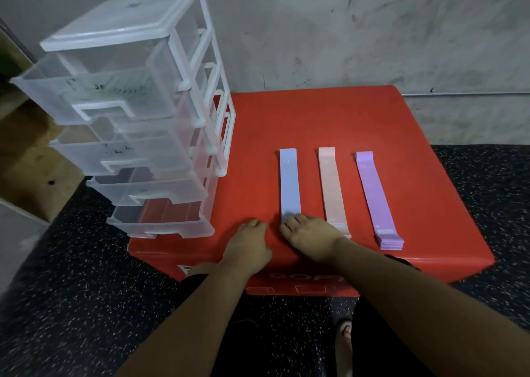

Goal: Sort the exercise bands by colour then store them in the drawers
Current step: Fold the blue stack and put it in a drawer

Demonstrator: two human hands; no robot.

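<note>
My right hand (311, 237) is on the near end of the blue band (290, 184). My fingers (299, 219) are bent down over that end and my thumb sits at its 9 o'clock edge. The hand is closed on the band. I cannot see if my thumb goes under it.

My left hand (252, 243) is just beside my right hand, at its 9 o'clock. Its fingers are curled in. It holds nothing and rests on the red box (315, 118). The two hands are close but do not touch.

The blue band lies flat on the red box and runs from my right hand out to 12 o'clock. The pink band (332, 187) lies next to it at 3 o'clock. My right wrist hides part of its near end. The purple band (374, 196) lies past the pink one, also at 3 o'clock. Its near end shows a pile of a few bands. The three colours lie side by side and do not touch.

The clear drawer tower (129, 69) stands on the box at 10 o'clock from my left hand. Its drawers are pulled out part way.

The box sits on a dark speckled floor (86, 290).
</note>
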